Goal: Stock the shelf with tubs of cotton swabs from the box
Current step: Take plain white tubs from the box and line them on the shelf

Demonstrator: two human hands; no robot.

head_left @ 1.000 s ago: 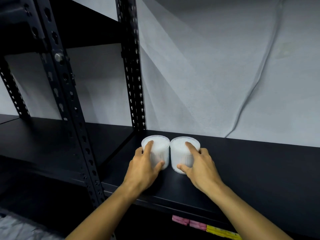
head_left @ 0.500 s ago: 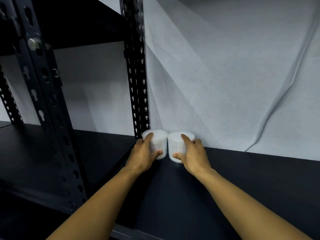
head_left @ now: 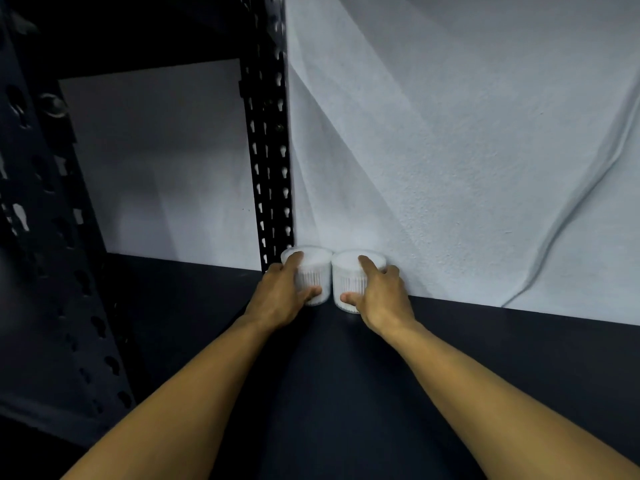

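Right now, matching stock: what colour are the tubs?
White, translucent ribbed sides; the head view shows the tubs.

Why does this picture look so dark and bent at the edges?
Head view: light falls on the white sheet behind, while the black shelf swallows detail. The wide lens bows the upright post and stretches both forearms. The left hand and right hand on the two tubs look slightly soft.

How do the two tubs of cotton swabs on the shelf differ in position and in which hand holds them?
The left tub stands beside the black upright post; the right tub stands further from the post, in front of the white backdrop. The left hand holds the left tub; the right hand holds the right tub. Both are white, upright, side by side at the back of the shelf.
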